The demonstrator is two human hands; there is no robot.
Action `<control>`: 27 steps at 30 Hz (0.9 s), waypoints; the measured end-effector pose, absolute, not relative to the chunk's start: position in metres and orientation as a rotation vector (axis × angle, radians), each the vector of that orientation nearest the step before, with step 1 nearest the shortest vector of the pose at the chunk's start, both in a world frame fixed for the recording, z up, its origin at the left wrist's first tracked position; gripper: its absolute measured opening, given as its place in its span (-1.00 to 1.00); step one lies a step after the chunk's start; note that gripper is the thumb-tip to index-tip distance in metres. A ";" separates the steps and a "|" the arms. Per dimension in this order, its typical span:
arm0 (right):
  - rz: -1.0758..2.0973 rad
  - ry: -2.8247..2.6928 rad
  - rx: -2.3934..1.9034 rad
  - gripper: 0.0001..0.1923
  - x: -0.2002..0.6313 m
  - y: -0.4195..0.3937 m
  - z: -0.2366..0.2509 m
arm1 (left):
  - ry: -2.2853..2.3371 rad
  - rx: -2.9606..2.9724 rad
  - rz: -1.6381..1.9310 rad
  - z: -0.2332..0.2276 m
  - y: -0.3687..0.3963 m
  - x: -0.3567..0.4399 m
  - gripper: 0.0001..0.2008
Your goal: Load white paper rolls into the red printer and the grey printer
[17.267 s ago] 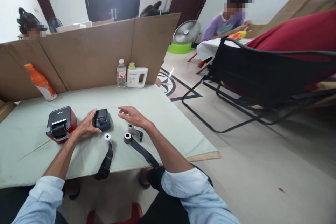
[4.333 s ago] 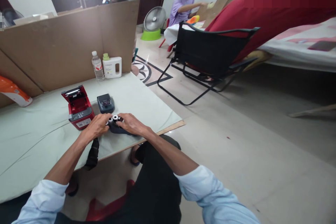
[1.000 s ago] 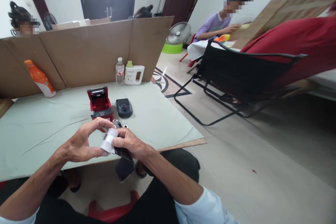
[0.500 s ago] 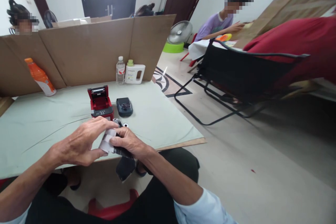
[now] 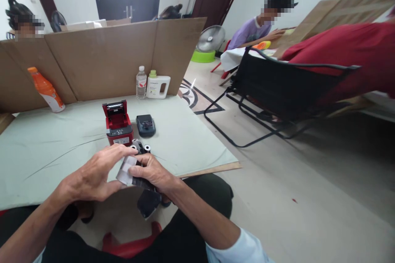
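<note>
Cardboard panels (image 5: 101,59) are stood along the far edge of the table (image 5: 46,148), and an orange bottle (image 5: 46,90) is leaned against them at the far left. Nearer the front edge, the left hand (image 5: 92,174) is seen with its fingers curled around a small paper roll (image 5: 126,170), which is held just above the table edge, between both hands. Behind the hands, a red printer (image 5: 117,124) is placed with its lid opened upward, and a small dark device (image 5: 146,125) is set just beside it on the right. Two more small rolls (image 5: 140,148) are lying on the table between the printer and the hands. At the back, a clear water bottle (image 5: 141,83) and a white jug (image 5: 158,86) are stood side by side. The right hand (image 5: 152,172) is closed on the same paper roll from the right, and a dark strip (image 5: 148,202) is hanging down from under it. Further right, a black folding chair (image 5: 277,90) is placed on the floor, and a person in a purple shirt (image 5: 251,33) is seated behind it.
</note>
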State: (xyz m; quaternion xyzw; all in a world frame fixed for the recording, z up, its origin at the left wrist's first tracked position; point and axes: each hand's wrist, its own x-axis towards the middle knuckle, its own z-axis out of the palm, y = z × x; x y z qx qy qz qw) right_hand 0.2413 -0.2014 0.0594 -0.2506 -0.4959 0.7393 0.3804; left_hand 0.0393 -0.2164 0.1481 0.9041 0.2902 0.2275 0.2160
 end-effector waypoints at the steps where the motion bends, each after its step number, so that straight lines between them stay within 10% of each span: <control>1: 1.873 -1.288 -0.643 -0.50 0.243 -0.202 0.059 | 0.801 2.567 0.588 0.153 -0.219 0.042 -0.43; 27: 1.675 -1.009 -0.720 -0.50 0.198 -0.160 0.043 | 1.314 2.725 1.288 0.085 -0.174 0.025 -0.73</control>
